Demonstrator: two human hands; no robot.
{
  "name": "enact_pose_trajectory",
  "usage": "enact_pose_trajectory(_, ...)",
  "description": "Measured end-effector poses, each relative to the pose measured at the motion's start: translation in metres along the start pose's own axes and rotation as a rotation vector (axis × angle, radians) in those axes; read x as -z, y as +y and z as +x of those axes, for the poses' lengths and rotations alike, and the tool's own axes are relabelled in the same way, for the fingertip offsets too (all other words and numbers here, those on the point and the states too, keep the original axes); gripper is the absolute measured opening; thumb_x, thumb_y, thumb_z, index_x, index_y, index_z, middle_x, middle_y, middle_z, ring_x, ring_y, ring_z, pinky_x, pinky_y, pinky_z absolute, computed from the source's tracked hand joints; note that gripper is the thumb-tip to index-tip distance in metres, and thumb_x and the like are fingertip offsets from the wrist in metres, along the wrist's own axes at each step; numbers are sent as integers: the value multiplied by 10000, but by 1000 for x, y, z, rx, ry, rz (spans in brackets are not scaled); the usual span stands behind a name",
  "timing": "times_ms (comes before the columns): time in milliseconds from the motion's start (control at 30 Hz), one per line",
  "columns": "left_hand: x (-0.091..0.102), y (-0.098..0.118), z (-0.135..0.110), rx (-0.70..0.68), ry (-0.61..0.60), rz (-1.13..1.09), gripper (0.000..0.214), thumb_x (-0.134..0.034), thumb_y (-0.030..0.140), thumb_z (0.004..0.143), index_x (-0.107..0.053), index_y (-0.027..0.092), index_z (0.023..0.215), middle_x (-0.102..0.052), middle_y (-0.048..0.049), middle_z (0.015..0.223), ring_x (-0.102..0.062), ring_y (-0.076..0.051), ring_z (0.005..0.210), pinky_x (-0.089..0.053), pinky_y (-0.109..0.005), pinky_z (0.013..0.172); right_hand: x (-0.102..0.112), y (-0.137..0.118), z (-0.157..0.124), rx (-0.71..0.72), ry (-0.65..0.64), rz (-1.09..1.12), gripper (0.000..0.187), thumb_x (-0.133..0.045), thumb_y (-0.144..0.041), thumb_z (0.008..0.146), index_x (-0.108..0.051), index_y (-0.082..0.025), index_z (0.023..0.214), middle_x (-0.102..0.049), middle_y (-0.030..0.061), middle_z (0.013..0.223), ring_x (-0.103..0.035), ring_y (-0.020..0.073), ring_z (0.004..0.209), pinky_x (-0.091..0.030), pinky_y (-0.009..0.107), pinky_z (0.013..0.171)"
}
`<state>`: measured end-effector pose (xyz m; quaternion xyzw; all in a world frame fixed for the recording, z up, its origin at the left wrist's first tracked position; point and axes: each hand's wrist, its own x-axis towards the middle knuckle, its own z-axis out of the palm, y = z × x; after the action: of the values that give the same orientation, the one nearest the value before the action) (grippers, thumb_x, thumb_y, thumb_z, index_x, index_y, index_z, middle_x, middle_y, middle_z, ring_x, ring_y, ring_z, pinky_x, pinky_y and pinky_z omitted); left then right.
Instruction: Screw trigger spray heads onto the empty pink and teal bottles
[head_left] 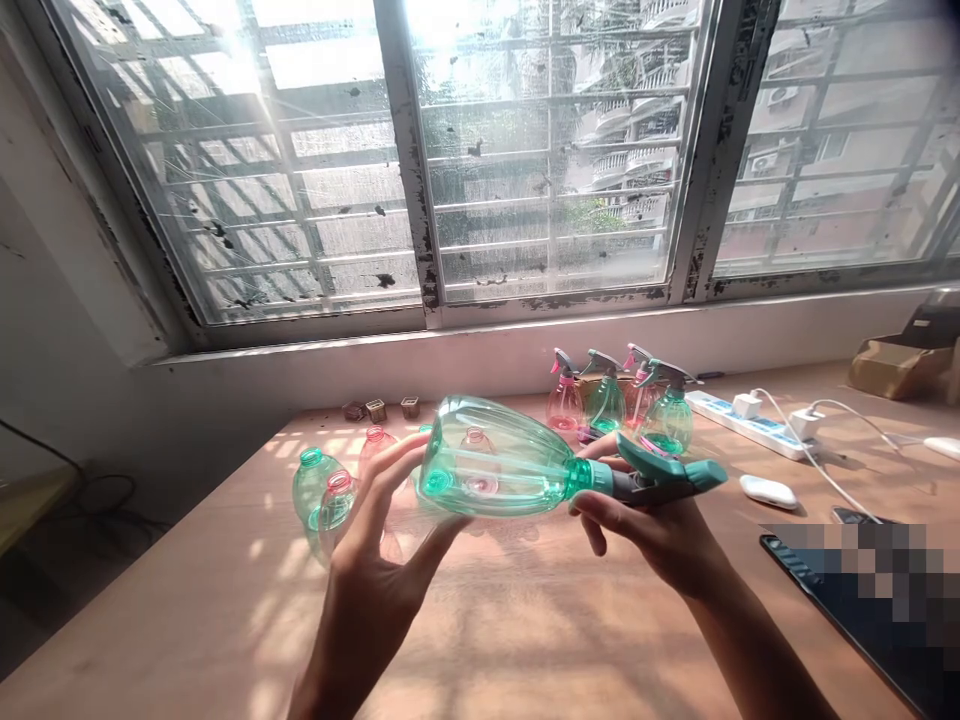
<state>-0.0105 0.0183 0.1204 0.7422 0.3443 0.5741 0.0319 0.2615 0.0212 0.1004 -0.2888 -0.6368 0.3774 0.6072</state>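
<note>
A clear green spray bottle (502, 460) lies sideways in the air between my hands, its base to the left and its green and grey trigger head (660, 472) to the right. My left hand (390, 530) grips the bottle near its base, thumb beneath it. At the neck, the fingers and thumb of my right hand (637, 525) close around the collar. Behind my left hand stand several bottles without spray heads, among them a green bottle (313, 485) and a pink bottle (339, 500). Others show partly through the held bottle.
Several spray bottles with heads, including a green one (667, 420) and a pink one (564, 402), stand near the wall. To the right are a power strip (750, 425), a white earphone case (769, 491), a dark tablet-like device (825, 605) and a cardboard box (896, 365).
</note>
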Motion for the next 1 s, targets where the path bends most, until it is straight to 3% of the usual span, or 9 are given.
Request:
enact_pose_trajectory(133, 2, -2, -3, 95, -11, -88, 385, -745, 435, 1011, -655, 372, 1380, -618, -46, 1539, -532, -325, 1502, -443, -509, 1260, -2, -1, 0, 83, -13, -21, 272, -877, -288, 939, -639, -270, 1070, -705, -85, 613, -681, 174, 510, -535, 311, 552)
enact_pose_trajectory(267, 2, -2, 0, 115, 6, -93, 248, -724, 422, 1029, -702, 359, 1268, -643, -29, 1498, -554, -313, 1478, -442, -505, 1258, -4, 0, 0, 110, -1, -17, 284, -899, -248, 918, -652, -274, 1057, -714, -84, 654, -691, 155, 524, -548, 284, 541)
enact_pose_trajectory(400, 0, -1, 3, 20, 7, -38, 378, -770, 356, 1004, -681, 387, 1370, -639, -19, 1502, -558, -298, 1477, -454, -495, 1257, 2, 4, 1, 58, -4, 56, 221, -830, -315, 994, -652, -314, 1125, -718, -92, 615, -656, 156, 526, -538, 315, 604)
enact_pose_trajectory(500, -1, -1, 3, -22, 11, 42, 424, -758, 323, 1010, -648, 401, 1412, -635, -18, 1522, -578, -288, 1471, -472, -494, 1250, 8, 8, 3, 36, -58, 125, 201, -794, -363, 1019, -640, -340, 1145, -743, -75, 674, -645, 170, 526, -508, 328, 567)
enact_pose_trajectory(667, 0, -1, -1, 107, -127, 87, 675, -821, 519, 936, -536, 405, 1538, -600, -50, 1605, -517, -342, 1544, -484, -512, 1241, 5, 4, 2, 40, 6, 1, 229, -817, -331, 998, -637, -316, 1138, -700, -93, 593, -653, 185, 543, -535, 357, 629)
enact_pose_trajectory(800, 1, -4, 0, 194, -96, -18, 419, -629, 541, 1062, -621, 394, 1454, -570, -43, 1634, -439, -343, 1598, -422, -550, 1277, 1, -1, 1, 78, 11, -106, 249, -858, -318, 963, -652, -286, 1099, -725, -88, 599, -687, 175, 536, -556, 343, 633)
enact_pose_trajectory(867, 2, -6, 1, 200, -76, -54, 320, -634, 508, 1068, -677, 376, 1357, -585, -35, 1611, -473, -329, 1572, -435, -535, 1267, 1, -1, 1, 88, 9, -119, 258, -868, -312, 955, -659, -280, 1102, -732, -87, 603, -686, 164, 533, -545, 322, 619)
enact_pose_trajectory(1000, 2, -4, 3, 47, -25, -19, 306, -730, 386, 1035, -698, 355, 1338, -633, -21, 1543, -547, -273, 1500, -438, -483, 1277, 3, 5, 2, 46, -9, 33, 247, -838, -346, 990, -648, -306, 1142, -715, -102, 585, -661, 146, 535, -519, 299, 626)
